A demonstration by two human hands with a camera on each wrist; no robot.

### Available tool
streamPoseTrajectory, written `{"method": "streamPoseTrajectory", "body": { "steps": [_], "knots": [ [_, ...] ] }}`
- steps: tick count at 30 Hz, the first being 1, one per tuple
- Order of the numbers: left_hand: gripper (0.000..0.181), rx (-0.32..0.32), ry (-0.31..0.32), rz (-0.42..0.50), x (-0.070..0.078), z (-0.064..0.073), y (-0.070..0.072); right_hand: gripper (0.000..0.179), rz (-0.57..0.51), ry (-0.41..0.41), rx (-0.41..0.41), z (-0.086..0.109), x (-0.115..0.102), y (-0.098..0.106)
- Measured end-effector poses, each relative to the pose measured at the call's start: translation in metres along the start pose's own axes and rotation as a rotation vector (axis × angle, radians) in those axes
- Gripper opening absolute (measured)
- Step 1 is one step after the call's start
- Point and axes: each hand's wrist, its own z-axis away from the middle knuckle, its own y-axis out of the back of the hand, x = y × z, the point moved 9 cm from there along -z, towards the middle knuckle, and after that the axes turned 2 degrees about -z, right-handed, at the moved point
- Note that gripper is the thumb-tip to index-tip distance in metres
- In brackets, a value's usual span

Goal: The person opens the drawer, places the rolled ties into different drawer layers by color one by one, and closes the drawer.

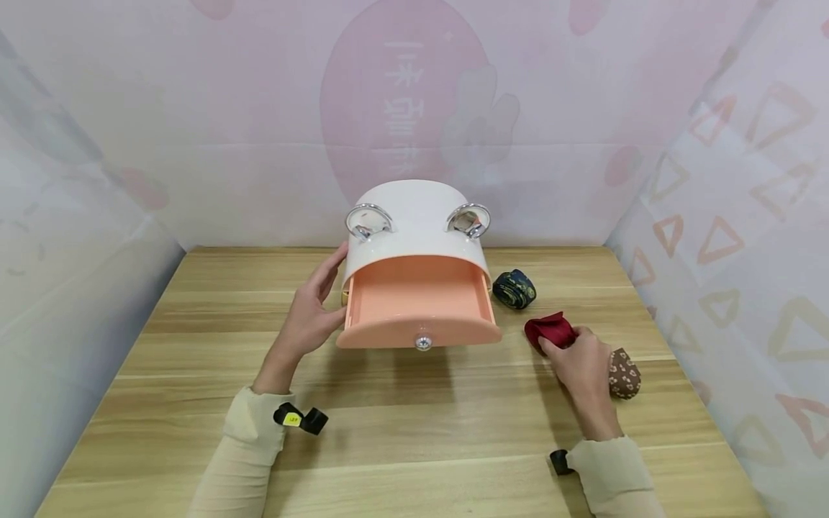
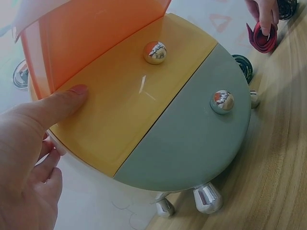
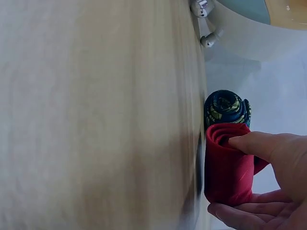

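A white rounded storage box (image 1: 414, 208) stands on metal feet, its peach top drawer (image 1: 421, 295) pulled out. In the left wrist view, a yellow drawer (image 2: 139, 91) and a grey-green drawer (image 2: 187, 129) sit closed below it. My left hand (image 1: 309, 320) holds the box's left side, thumb on the yellow front and fingers along the side wall. My right hand (image 1: 583, 363) grips a red rolled necktie (image 3: 228, 167), thumb at its coiled end and fingers underneath. Beside the box lies a dark patterned rolled necktie (image 1: 514, 289). A brown flowered rolled necktie (image 1: 624, 374) is partly hidden by my right hand.
The wooden table (image 1: 414, 446) runs back to a pale printed backdrop (image 1: 246, 108), with more printed cloth (image 1: 745, 273) along the right side. Two mirror-like metal rings (image 1: 469, 219) stick up from the box top. The peach drawer's front juts toward me.
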Motion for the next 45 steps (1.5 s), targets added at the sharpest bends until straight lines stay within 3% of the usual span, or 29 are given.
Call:
{"method": "streamPoseTrajectory", "body": {
  "steps": [20,26,38,45],
  "knots": [
    [0.092,-0.006,0.011,0.000,-0.002,-0.001,0.005,0.057,-0.123,0.083,-0.037,0.001,-0.032,0.021],
    [0.093,-0.012,0.015,-0.009,-0.003,-0.001,0.005,0.063,-0.172,0.092,-0.098,0.007,-0.044,0.031],
    [0.092,-0.014,0.008,-0.019,-0.002,-0.002,0.003,0.059,-0.275,0.204,-0.122,0.019,-0.075,0.066],
    [0.092,-0.010,0.003,-0.021,0.000,0.000,0.004,0.060,-0.277,0.284,-0.105,0.026,-0.100,0.083]
  ]
}}
